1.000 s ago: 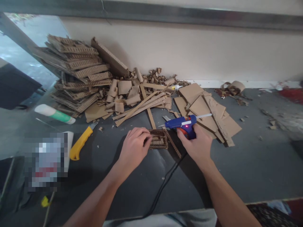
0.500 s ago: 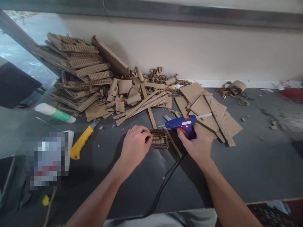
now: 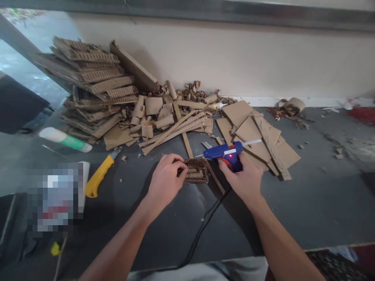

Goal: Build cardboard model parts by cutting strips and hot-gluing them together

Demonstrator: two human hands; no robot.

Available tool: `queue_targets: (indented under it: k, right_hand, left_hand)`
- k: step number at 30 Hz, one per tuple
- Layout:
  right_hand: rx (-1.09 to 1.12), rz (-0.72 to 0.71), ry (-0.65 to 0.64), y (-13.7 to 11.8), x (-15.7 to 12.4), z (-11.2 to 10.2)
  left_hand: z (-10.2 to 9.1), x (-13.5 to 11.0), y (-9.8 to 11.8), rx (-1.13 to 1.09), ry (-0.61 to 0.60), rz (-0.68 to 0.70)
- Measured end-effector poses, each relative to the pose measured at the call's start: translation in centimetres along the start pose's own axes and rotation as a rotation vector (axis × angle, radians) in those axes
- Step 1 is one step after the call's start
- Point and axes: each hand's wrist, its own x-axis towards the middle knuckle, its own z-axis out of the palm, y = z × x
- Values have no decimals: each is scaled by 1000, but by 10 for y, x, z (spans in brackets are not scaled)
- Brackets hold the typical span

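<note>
My left hand is closed on the left end of a small rectangular box made of corrugated cardboard, thumb and fingers bent over its wall. The box rests on the dark tabletop with its top uncovered. A blue hot glue gun is gripped in my right hand, its red light lit and a glue stick poking out at the back. Its nozzle points left, just above the box's far right corner. Beside the box lies a thin corrugated strip.
A stack of corrugated pieces rises at the back left, with curled scraps next to it. Flat cardboard sheets lie at the right. A yellow utility knife and a white-green tube are at the left. The black cord runs toward me.
The view has shifted slightly. My left fingers have shifted a little at the box's left end; the glue gun stays at nearly the same place.
</note>
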Motion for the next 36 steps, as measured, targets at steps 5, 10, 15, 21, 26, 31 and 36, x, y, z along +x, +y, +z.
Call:
queue_targets:
  k: [5,10,15,21,26,31,36]
  right_hand:
    - [-1,0,-3,-1,0,0]
    - [-7,-10,-8,-1,-1,0]
    - [14,-19,-18,-2,-1,-1]
    - [17,5,-34,-1,-1,-1]
    - [26,1,-23,0,-1,0]
    - [39,1,-39,-1,0,0]
    - [32,-1,-38,1,-1,3]
  left_hand:
    - [3,-2,0,23,36,6]
    - [6,-3,4,22,93,-9]
    - [7,1,5,5,83,-97]
    - [3,-1,-1,-50,72,-57]
    - [-18,-4,-11,-18,2,7]
    - [-22,-6,-15,19,-82,95]
    - [-17,-8,-13,-4,-39,119]
